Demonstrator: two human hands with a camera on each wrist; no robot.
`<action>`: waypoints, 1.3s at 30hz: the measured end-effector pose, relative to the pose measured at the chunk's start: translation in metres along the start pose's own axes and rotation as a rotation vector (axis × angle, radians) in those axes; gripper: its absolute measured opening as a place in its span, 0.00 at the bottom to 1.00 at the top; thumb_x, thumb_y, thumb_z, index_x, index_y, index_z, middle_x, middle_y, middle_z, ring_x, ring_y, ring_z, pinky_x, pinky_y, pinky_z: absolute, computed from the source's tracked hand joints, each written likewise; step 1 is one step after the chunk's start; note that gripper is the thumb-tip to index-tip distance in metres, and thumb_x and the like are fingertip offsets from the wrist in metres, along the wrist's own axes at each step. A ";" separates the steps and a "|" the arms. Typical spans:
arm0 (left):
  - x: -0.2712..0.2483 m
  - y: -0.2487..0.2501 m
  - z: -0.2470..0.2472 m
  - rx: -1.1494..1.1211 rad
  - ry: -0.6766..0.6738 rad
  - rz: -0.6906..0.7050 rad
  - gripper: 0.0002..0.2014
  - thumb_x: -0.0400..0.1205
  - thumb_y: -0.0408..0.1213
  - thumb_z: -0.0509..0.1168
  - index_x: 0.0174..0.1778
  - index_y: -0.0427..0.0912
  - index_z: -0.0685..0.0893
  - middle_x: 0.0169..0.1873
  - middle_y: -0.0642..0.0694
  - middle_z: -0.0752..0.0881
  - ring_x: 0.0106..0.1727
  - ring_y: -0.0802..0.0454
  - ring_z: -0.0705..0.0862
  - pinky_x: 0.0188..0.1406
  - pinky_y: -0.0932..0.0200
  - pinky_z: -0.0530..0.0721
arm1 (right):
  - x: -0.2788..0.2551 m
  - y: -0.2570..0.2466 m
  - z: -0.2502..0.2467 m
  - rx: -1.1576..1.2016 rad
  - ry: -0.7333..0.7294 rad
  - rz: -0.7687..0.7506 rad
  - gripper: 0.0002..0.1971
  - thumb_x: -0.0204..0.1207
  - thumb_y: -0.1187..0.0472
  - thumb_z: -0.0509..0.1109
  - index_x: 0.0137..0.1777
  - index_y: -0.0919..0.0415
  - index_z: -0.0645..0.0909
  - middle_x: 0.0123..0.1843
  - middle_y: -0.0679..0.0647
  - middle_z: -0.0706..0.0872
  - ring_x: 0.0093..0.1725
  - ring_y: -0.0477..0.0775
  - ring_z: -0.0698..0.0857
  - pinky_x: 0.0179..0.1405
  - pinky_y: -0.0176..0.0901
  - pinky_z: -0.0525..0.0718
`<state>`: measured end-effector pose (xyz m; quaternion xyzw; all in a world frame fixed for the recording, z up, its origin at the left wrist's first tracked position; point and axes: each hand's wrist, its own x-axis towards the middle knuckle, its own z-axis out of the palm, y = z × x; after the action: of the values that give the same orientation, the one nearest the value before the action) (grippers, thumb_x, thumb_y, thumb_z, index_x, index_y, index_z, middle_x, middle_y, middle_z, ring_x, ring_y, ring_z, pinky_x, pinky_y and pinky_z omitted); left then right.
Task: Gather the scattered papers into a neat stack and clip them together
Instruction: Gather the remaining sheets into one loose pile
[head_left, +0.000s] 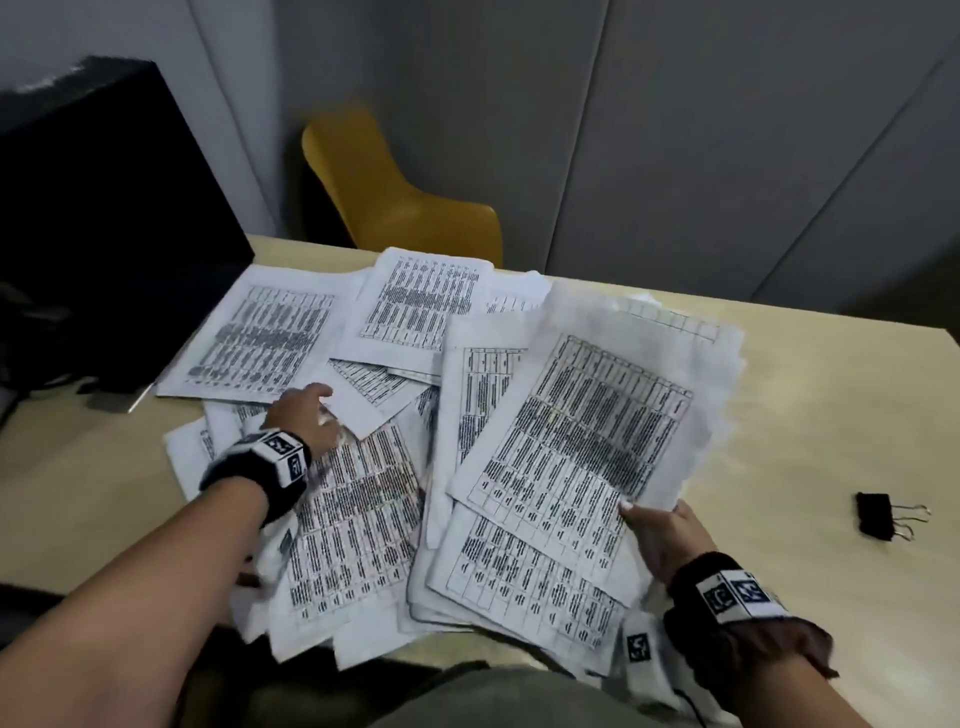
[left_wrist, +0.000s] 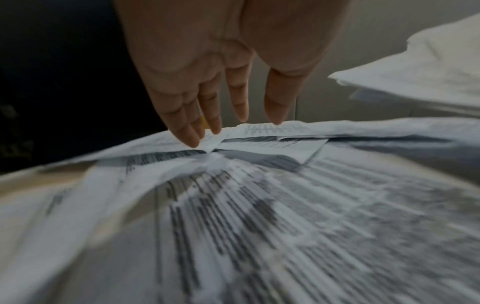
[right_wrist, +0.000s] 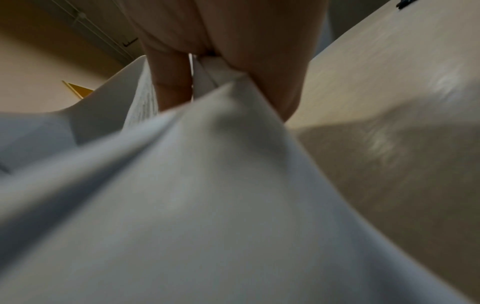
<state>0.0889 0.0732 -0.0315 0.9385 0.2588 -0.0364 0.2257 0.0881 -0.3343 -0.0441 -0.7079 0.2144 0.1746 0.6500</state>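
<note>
Several printed sheets with tables (head_left: 395, 312) lie scattered and overlapping on the beige table (head_left: 810, 395). My right hand (head_left: 654, 525) pinches the near corner of a lifted bundle of papers (head_left: 587, 415); in the right wrist view the fingers (right_wrist: 174, 86) and thumb clamp the white sheets (right_wrist: 207, 185). My left hand (head_left: 306, 410) hovers over the left part of the spread with straight fingers (left_wrist: 207, 115), their tips just above the loose sheets (left_wrist: 259, 205). A black binder clip (head_left: 883, 515) lies alone on the table at the right.
A black box-like object (head_left: 104, 208) stands at the table's far left. A yellow chair (head_left: 395, 192) sits behind the table against grey wall panels. Bare tabletop shows between the papers and the clip.
</note>
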 end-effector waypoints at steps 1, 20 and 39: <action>0.009 -0.003 -0.001 0.052 -0.022 -0.013 0.25 0.77 0.37 0.67 0.72 0.41 0.73 0.69 0.32 0.75 0.68 0.34 0.75 0.66 0.46 0.75 | 0.002 -0.002 0.002 -0.031 0.009 0.011 0.04 0.76 0.73 0.65 0.40 0.74 0.77 0.17 0.49 0.82 0.17 0.44 0.80 0.19 0.25 0.75; -0.077 0.022 0.034 0.322 -0.358 0.153 0.32 0.81 0.56 0.56 0.79 0.47 0.60 0.79 0.39 0.64 0.78 0.40 0.65 0.78 0.40 0.60 | 0.033 0.004 0.026 -0.086 0.101 0.164 0.06 0.75 0.68 0.70 0.45 0.66 0.74 0.32 0.57 0.78 0.28 0.54 0.75 0.19 0.33 0.75; -0.053 -0.012 0.034 -0.065 0.029 -0.113 0.32 0.76 0.55 0.64 0.76 0.52 0.66 0.77 0.41 0.66 0.76 0.38 0.64 0.73 0.37 0.66 | 0.030 0.010 0.016 -0.039 0.089 0.182 0.08 0.75 0.68 0.69 0.36 0.65 0.74 0.20 0.51 0.82 0.21 0.49 0.82 0.27 0.32 0.80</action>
<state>0.0386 0.0431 -0.0568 0.9149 0.3159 -0.0272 0.2499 0.1089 -0.3210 -0.0704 -0.7051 0.3030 0.2057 0.6072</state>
